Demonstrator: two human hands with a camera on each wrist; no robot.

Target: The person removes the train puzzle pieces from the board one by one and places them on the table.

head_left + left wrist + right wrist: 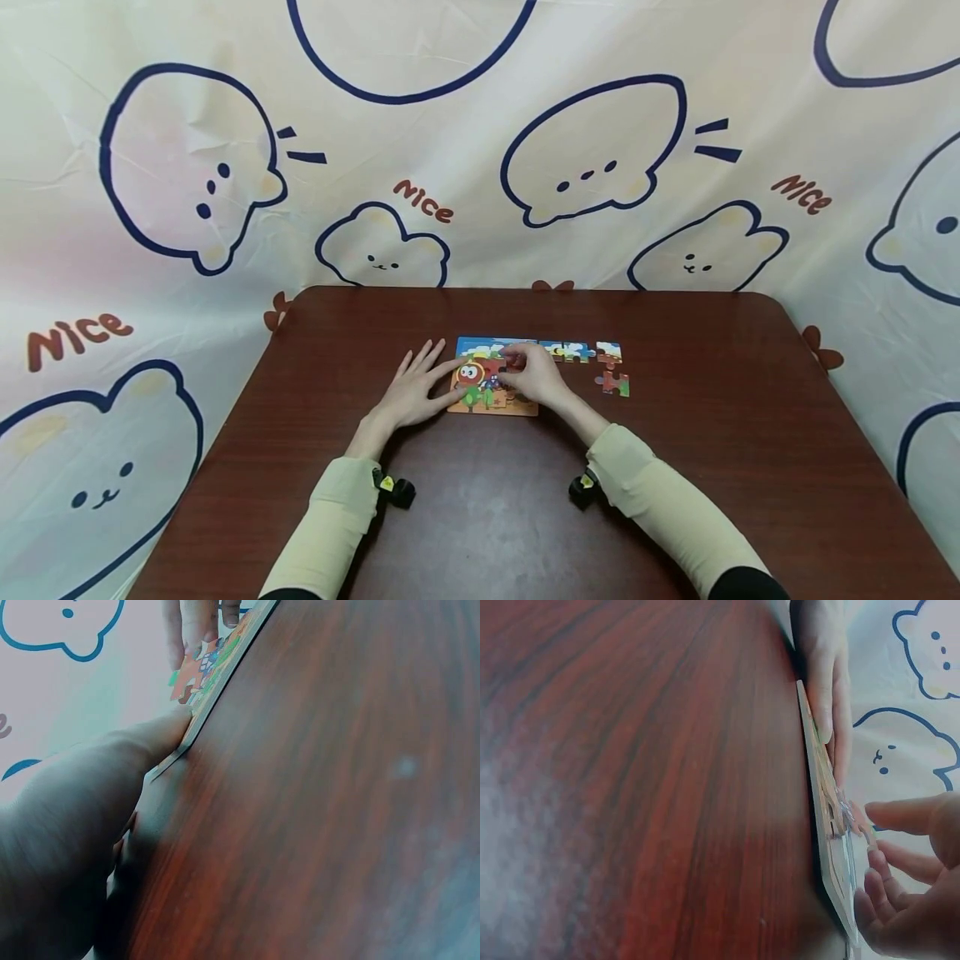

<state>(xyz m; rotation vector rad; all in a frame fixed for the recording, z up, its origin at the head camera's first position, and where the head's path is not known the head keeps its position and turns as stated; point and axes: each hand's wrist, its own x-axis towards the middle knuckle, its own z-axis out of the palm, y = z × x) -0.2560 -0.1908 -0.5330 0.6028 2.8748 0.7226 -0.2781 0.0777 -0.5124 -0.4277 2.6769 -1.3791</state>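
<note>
A colourful jigsaw puzzle [480, 400] in a flat board lies on the table, with a round red cartoon figure on its left half. My left hand [412, 392] has its fingers spread; thumb and index finger rest on the puzzle's left side. In the left wrist view, the thumb [161, 735] touches the board's near edge. Over the puzzle's right half, my right hand [542, 375] pinches a puzzle piece [862, 825], which is tilted up from the board. The right fingers partly hide the piece and the board below.
Right of the board, joined sky pieces [567, 351] lie along its top edge. Farther right are another sky piece [609, 352] and a red-and-green piece [615, 383]. The brown table [480, 517] ends at a patterned cloth [480, 150] behind.
</note>
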